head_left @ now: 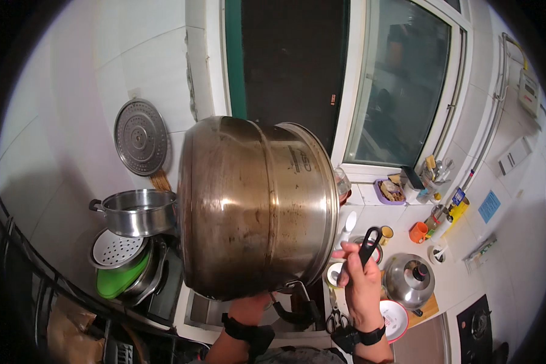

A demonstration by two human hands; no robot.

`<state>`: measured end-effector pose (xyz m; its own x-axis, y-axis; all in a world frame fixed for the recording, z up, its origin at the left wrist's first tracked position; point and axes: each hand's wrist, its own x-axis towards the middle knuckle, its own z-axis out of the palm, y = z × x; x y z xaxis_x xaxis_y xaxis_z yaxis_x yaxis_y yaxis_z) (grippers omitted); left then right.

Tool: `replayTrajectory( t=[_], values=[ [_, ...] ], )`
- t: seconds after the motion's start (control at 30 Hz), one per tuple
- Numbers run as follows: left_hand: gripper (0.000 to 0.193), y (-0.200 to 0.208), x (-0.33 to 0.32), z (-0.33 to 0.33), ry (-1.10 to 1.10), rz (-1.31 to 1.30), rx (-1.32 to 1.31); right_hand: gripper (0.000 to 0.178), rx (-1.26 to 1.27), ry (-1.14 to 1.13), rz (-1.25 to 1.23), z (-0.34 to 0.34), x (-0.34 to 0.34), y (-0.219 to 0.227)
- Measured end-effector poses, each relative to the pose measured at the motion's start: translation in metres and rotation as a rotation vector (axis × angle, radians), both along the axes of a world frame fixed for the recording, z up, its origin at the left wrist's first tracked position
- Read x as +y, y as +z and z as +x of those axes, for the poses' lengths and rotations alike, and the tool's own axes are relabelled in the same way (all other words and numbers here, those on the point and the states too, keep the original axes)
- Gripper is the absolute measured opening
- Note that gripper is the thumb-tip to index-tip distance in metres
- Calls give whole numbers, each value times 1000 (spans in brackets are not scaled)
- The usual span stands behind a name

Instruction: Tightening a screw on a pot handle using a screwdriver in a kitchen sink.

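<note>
A large, stained stainless steel pot (236,206) is tipped on its side in front of me, above the sink (203,312). My left hand (255,306) reaches beneath it and supports it; the pot hides most of the fingers. One black loop handle (297,312) of the pot hangs near my left wrist. To the right of the pot, my right hand (361,282) is closed around a utensil with a black handle (370,242), which has a hanging hole. The utensil's other end cannot be made out. Kitchen scissors (337,318) lie left of my right wrist.
On the left stand a steel pot (136,215), a perforated white strainer (120,247) and a green item (121,276). A round steamer plate (141,136) hangs on the wall. At right are a domed lid (409,280), a bowl (394,320), an orange cup (418,232) and a stove (480,324).
</note>
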<state>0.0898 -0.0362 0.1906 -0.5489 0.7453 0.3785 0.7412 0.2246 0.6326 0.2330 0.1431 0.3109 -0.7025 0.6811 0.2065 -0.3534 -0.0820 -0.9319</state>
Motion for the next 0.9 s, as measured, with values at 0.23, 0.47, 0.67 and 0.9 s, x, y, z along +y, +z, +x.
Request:
replayTrajectory(
  t=[0.23, 0.47, 0.67, 0.9],
  values=[
    [40, -19, -3, -12, 135, -105, 148, 30, 196, 77, -152, -29, -6, 27],
    [40, -28, 0, -17, 120, -60, 28, 24, 245, 79, -340, -40, 1, 19],
    [39, -35, 10, -25, 77, 86, -271, 23, 283, -125, -163, -57, 15, 16],
    [38, -38, 21, -48, -142, 731, -1359, 28, 220, -140, 125, -62, 39, 20]
  ],
)
